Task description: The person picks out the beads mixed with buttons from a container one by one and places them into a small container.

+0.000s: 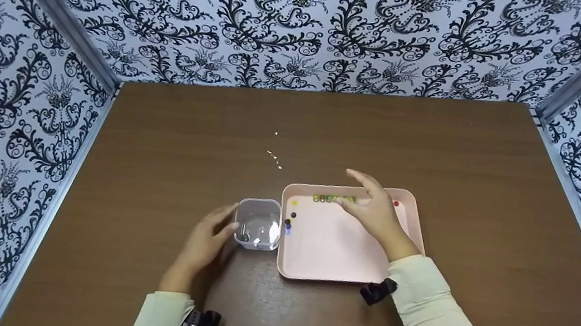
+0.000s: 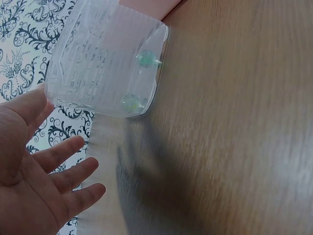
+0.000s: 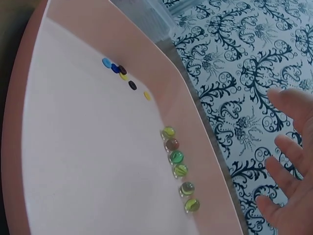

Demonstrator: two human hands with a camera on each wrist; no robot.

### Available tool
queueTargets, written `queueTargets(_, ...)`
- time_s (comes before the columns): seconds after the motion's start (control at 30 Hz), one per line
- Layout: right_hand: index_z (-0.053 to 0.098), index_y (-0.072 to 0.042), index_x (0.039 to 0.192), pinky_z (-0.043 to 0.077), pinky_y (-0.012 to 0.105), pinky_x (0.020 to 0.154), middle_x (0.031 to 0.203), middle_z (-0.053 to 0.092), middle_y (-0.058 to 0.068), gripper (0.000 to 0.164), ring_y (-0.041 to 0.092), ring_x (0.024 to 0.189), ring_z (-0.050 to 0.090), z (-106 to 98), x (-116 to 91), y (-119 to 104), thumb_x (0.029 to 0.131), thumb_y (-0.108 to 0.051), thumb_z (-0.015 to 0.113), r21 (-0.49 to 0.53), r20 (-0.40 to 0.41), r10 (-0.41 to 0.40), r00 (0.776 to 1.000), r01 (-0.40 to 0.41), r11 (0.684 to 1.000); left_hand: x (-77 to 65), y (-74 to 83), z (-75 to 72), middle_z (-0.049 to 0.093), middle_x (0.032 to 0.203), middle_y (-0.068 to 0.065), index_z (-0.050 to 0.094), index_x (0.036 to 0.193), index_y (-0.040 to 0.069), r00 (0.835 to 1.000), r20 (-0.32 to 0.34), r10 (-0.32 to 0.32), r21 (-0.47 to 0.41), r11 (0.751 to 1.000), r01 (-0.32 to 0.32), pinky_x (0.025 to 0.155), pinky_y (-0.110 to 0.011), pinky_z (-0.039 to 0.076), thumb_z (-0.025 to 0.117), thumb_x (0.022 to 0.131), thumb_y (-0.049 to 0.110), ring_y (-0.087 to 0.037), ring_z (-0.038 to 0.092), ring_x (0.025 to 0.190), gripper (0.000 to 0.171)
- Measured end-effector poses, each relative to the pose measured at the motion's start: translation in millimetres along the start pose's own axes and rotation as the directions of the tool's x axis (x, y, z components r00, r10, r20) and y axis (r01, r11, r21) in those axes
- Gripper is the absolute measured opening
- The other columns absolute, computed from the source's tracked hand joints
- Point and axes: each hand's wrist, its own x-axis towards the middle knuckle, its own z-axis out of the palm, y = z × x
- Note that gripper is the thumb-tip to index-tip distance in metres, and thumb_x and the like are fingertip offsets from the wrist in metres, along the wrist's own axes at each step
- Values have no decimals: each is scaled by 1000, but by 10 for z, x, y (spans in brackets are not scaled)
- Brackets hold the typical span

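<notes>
My left hand (image 1: pixel 206 239) rests beside a clear plastic container (image 1: pixel 258 225), thumb and index finger at its left edge and the other fingers spread out straight. Two greenish marbles (image 2: pixel 146 58) show through the container's wall in the left wrist view. Over the far part of a pink tray (image 1: pixel 332 272), my right hand (image 1: pixel 374 210) is held with fingers apart and nothing between them. Several glass marbles (image 3: pixel 177 156) line up along the tray's far wall. Small flat discs in blue, black and yellow (image 3: pixel 132 85) lie by its left wall; a red disc (image 1: pixel 396 203) sits in the far right corner.
The container stands right against the tray's left side on a brown wooden table (image 1: pixel 186 143). Several small pale specks (image 1: pixel 275 158) show on the tabletop behind them. Patterned panels (image 1: pixel 286 22) enclose the table at the back and both sides.
</notes>
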Motion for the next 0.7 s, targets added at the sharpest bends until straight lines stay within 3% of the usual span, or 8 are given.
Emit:
queueTargets(0.37, 50, -7, 139, 24, 53, 114, 137, 53, 15, 61, 31, 136, 38, -51, 34, 103, 83, -12, 76, 78, -17, 21, 1000, -20, 997, -1, -17, -1, 50, 139, -24, 55, 135, 3, 1000, 12, -10, -16, 1000, 10, 113, -55, 26, 61, 95, 13, -41, 39, 134, 42)
queueTargets(0.7, 54, -3, 135, 28, 53, 111, 134, 56, 16, 57, 32, 130, 45, -94, 58, 180, 83, -11, 76, 58, -28, 29, 999, -27, 998, 2, -14, 0, 50, 139, -24, 55, 135, 2, 1000, 10, -10, -31, 999, 10, 114, -54, 25, 61, 95, 14, -41, 38, 135, 42)
